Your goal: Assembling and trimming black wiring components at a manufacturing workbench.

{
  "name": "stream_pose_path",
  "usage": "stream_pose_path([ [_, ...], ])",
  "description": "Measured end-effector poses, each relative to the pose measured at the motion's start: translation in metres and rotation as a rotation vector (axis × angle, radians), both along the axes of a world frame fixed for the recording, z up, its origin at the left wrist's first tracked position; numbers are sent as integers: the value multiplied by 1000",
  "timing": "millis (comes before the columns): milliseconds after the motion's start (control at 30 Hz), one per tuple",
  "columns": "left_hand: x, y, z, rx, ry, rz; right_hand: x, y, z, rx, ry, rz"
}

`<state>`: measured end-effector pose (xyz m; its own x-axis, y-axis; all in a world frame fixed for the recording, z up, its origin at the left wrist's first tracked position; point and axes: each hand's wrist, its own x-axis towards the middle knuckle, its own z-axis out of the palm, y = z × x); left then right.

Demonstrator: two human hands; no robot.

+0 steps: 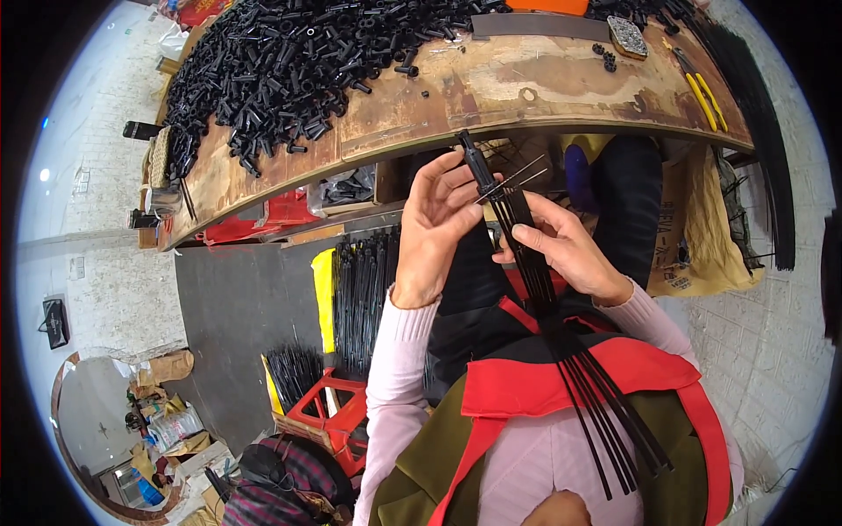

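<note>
A bundle of long black rods (535,272) runs from my chest up to the bench edge, fanning out over my red apron. My right hand (566,250) grips the bundle around its middle. My left hand (434,228) is at the bundle's upper end, fingers pinched on a small black tube (476,162) fitted over the rod tips. Two thin grey wires (517,175) stick out to the right just below the tube.
A worn wooden bench (526,88) curves across the top, with a big heap of black tubes (289,61) at its left, yellow-handled pliers (702,96) and a small metal block (628,37) at right. More black rods (360,289) stand in a yellow bin beside a red crate (329,412).
</note>
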<state>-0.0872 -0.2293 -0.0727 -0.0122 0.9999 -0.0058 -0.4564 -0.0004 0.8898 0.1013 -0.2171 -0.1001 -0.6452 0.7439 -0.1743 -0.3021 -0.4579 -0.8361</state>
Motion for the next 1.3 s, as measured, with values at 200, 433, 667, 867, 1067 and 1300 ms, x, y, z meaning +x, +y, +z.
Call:
stream_pose_path([
  [200,5,-4,7,-35,171,152,-5,0,2,7,-7,0],
  [433,-4,1,-3,-53,93,122,-6,3,-2,-1,4,23],
  [667,-3,15,-19,-33,-224,-119,6,12,-3,-88,162,118],
  [867,0,10,4,-109,29,-103,9,11,11,-39,155,65],
  [1067,17,10,36,45,319,55,12,21,24,233,117,2],
  [1300,40,19,28,45,88,56,28,32,19,196,166,-70],
])
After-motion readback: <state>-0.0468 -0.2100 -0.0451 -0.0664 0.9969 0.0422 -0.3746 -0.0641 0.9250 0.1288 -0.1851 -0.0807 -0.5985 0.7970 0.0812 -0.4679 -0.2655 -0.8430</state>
